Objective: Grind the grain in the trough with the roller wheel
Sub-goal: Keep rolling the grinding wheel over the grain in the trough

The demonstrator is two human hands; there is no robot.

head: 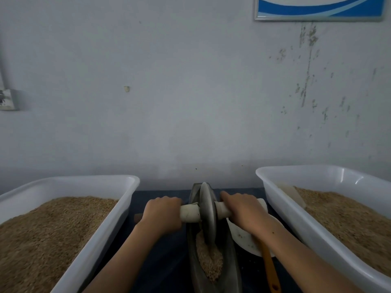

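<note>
Left hand [161, 214] curled over the left end of the wooden handle [190, 212], knuckles up, fingers wrapped round it. Right hand [243, 210] grips the right end of the same handle, thumb stretched toward the disc. Both sit level and about equally near the roller wheel [208, 214], 1 on each side, so neither has the advantage of reach. Handle axis runs left to right; the wheel stands upright on edge between the 2 hands, its lower rim down in the trough [229, 261]. Trough is narrow, dark, boat-shaped, long axis running away from the person toward the wall [169, 92], square to the handle. Wheel sits toward the far half of the trough. The grain [209, 259] lies heaped in the near half, touching the wheel's near rim and trailing back toward the body. Judgement: the travel that matters is along the trough's length, a pull toward the person to carry the rim through the heap. Outward: white bowl [245, 242] just right of the trough, under the right forearm, an orange handle [269, 269] lying over it. 2 white tubs of grain, the left tub [118, 210] and the right tub [281, 206], flank the dark tabletop [160, 261].
</note>
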